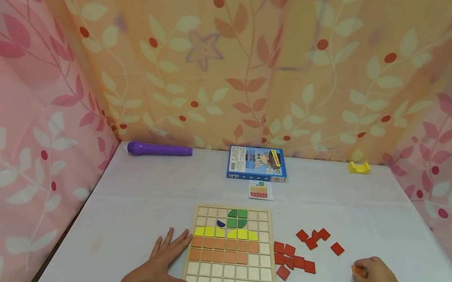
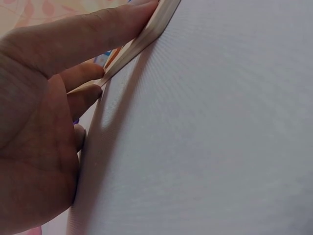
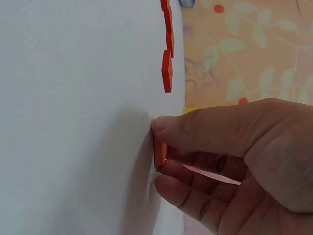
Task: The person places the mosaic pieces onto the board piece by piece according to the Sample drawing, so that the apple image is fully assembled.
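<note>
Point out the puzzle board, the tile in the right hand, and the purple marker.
puzzle board point(image 1: 264, 260): head view, bare squares by its right edge.
orange tile point(image 3: 160, 153): right wrist view, its visible edge.
purple marker point(image 1: 159, 150): head view, mid-barrel.

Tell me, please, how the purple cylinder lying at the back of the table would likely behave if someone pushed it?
The purple cylinder lies on its side on the smooth white table, so it would probably roll. It looks like rigid plastic, likely stiff and fairly light.
</note>
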A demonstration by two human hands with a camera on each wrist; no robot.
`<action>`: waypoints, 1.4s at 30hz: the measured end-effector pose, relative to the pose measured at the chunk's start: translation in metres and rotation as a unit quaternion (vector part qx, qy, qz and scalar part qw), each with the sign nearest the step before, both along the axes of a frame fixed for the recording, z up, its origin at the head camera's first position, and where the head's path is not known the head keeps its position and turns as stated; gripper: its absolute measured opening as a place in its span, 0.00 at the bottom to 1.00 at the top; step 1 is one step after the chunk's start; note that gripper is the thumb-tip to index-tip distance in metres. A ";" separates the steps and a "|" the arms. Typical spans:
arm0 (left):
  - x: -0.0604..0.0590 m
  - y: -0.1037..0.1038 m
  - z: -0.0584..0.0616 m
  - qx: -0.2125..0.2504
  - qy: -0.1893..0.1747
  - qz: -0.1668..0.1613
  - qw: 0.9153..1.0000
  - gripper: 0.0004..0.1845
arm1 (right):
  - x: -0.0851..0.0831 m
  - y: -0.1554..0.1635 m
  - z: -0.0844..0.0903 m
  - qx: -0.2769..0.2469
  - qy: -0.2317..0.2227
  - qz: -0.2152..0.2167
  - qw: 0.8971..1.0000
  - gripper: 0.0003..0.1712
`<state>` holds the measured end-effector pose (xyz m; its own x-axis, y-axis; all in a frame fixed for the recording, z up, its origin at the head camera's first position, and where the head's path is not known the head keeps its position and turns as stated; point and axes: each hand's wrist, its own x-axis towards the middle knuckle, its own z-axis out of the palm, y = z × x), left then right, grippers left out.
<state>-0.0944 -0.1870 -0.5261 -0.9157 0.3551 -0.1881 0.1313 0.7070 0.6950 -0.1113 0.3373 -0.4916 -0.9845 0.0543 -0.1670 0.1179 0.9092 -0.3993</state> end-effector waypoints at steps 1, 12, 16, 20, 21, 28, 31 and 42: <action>0.000 0.000 0.000 -0.001 -0.001 0.000 1.000 0.63 | 0.000 -0.001 0.000 0.000 -0.002 -0.001 1.000 0.14; -0.001 -0.003 0.000 0.006 0.004 -0.006 1.000 0.63 | -0.002 -0.030 -0.002 -0.026 0.060 0.006 0.998 0.14; -0.001 -0.003 -0.001 0.005 0.003 -0.002 1.000 0.63 | 0.001 -0.052 -0.003 -0.039 0.081 0.027 0.996 0.12; -0.001 -0.002 -0.001 0.006 0.000 -0.001 1.000 0.63 | 0.002 -0.072 -0.004 -0.063 0.099 0.054 0.992 0.10; 0.000 -0.002 -0.002 0.006 0.000 0.000 1.000 0.63 | 0.002 -0.078 -0.005 -0.070 0.102 0.064 0.990 0.09; 0.000 -0.003 -0.001 0.001 -0.003 0.008 1.000 0.63 | 0.000 -0.120 -0.004 -0.142 0.109 0.150 0.972 0.11; -0.001 -0.002 -0.001 0.003 -0.004 0.010 1.000 0.63 | -0.002 -0.141 -0.002 -0.166 0.106 0.192 0.961 0.09; -0.001 -0.001 -0.002 0.005 -0.002 0.002 1.000 0.62 | -0.009 -0.198 -0.007 -0.113 0.117 0.264 0.951 0.05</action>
